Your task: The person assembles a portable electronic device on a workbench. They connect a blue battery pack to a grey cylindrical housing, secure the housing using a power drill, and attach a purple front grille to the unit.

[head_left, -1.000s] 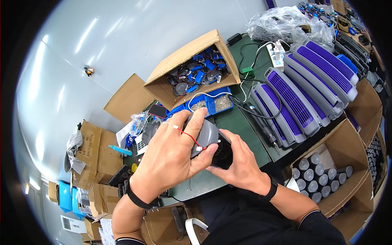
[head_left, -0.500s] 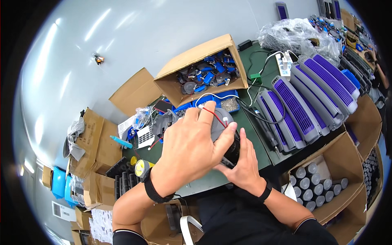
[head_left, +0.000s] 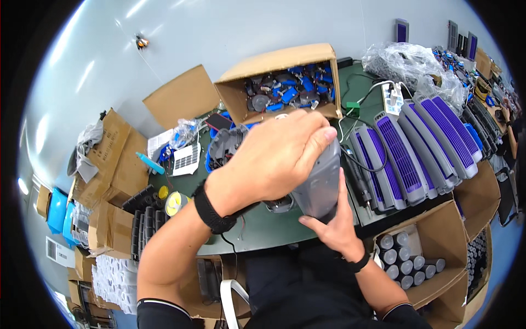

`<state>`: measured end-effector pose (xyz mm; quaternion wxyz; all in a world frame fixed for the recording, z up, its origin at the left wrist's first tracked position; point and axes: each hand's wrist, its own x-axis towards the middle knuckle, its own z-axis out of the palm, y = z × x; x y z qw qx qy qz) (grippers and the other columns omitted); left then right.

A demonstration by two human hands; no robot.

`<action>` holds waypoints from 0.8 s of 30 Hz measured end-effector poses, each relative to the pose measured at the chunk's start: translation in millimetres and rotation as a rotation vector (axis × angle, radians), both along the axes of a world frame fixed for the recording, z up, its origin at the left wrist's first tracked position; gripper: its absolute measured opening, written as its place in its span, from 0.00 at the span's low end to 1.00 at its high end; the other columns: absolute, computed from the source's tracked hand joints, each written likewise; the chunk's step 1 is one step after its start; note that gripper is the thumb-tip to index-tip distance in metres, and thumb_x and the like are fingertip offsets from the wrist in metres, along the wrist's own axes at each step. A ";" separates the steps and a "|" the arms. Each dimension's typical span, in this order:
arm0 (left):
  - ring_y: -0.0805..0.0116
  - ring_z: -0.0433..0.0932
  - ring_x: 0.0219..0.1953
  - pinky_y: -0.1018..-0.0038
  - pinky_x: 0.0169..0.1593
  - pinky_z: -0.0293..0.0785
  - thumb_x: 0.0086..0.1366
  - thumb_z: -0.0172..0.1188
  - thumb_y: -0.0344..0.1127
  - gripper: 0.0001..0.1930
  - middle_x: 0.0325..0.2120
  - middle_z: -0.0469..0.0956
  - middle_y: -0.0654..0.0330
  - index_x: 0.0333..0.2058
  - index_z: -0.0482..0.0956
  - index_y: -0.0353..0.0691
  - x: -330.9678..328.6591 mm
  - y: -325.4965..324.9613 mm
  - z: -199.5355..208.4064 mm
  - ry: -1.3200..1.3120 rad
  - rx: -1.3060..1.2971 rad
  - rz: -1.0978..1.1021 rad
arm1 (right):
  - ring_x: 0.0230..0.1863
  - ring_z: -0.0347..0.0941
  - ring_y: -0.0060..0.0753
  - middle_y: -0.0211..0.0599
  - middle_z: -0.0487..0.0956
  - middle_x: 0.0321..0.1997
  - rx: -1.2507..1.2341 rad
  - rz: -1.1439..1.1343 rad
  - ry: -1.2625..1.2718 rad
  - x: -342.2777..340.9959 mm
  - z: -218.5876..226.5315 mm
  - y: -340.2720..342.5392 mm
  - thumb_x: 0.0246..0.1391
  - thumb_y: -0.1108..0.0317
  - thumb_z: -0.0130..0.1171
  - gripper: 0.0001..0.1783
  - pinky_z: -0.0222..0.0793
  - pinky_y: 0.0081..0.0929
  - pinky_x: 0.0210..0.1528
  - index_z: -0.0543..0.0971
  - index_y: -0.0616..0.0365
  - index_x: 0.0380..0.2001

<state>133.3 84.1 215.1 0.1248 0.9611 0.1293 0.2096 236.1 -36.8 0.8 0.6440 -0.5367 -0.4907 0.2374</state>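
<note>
A translucent grey plastic cup with a dark lower end (head_left: 319,183) is held tilted between my hands over the bench's near edge. My left hand (head_left: 279,156) is closed over its upper end, thumb along the side, and hides that end. Lower down, my right hand (head_left: 335,227) grips the cup from the right, thumb on the near side and fingers along the far right side. Below my left wrist, a round grey part (head_left: 280,205) is partly covered. Grey plastic housings (head_left: 226,145) lie in a blue bin left of my left hand.
Behind the hands, an open cardboard box (head_left: 274,64) holds blue-wrapped packs with wires and round grey parts. Purple-and-grey grilles (head_left: 402,156) stand in a row at right, beside a black screwdriver-like tool (head_left: 359,181). Clear-ended cylinders (head_left: 405,257) fill a lower-right box. A solder-like spool (head_left: 176,203) stands left.
My left hand has moved up and slightly right, and the translucent cup has come into sight between my hands. The red wires under my left fingers are now out of sight. The whole view has shifted.
</note>
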 end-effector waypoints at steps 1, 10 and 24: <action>0.41 0.78 0.42 0.58 0.47 0.74 0.80 0.48 0.42 0.16 0.36 0.78 0.44 0.45 0.77 0.33 -2.5 -1.6 0.9 0.027 0.019 0.040 | 0.70 0.69 0.57 0.62 0.69 0.70 0.021 -0.124 -0.119 -11.1 -6.2 -0.2 0.42 0.66 0.83 0.73 0.63 0.43 0.72 0.42 0.64 0.80; 0.47 0.83 0.54 0.61 0.56 0.80 0.77 0.56 0.44 0.21 0.56 0.81 0.46 0.57 0.77 0.33 -26.9 -13.2 1.8 -0.334 0.204 0.111 | 0.59 0.76 0.68 0.64 0.72 0.65 -0.032 -0.361 -0.313 -20.5 -37.9 29.9 0.41 0.68 0.81 0.67 0.75 0.49 0.60 0.48 0.64 0.78; 0.36 0.58 0.75 0.51 0.77 0.55 0.54 0.56 0.16 0.38 0.69 0.68 0.43 0.67 0.71 0.38 -213.4 49.6 -200.9 0.052 -0.389 0.457 | 0.58 0.75 0.47 0.52 0.74 0.59 -0.097 -0.176 -0.083 7.3 -33.3 92.6 0.44 0.77 0.77 0.52 0.71 0.44 0.62 0.56 0.60 0.68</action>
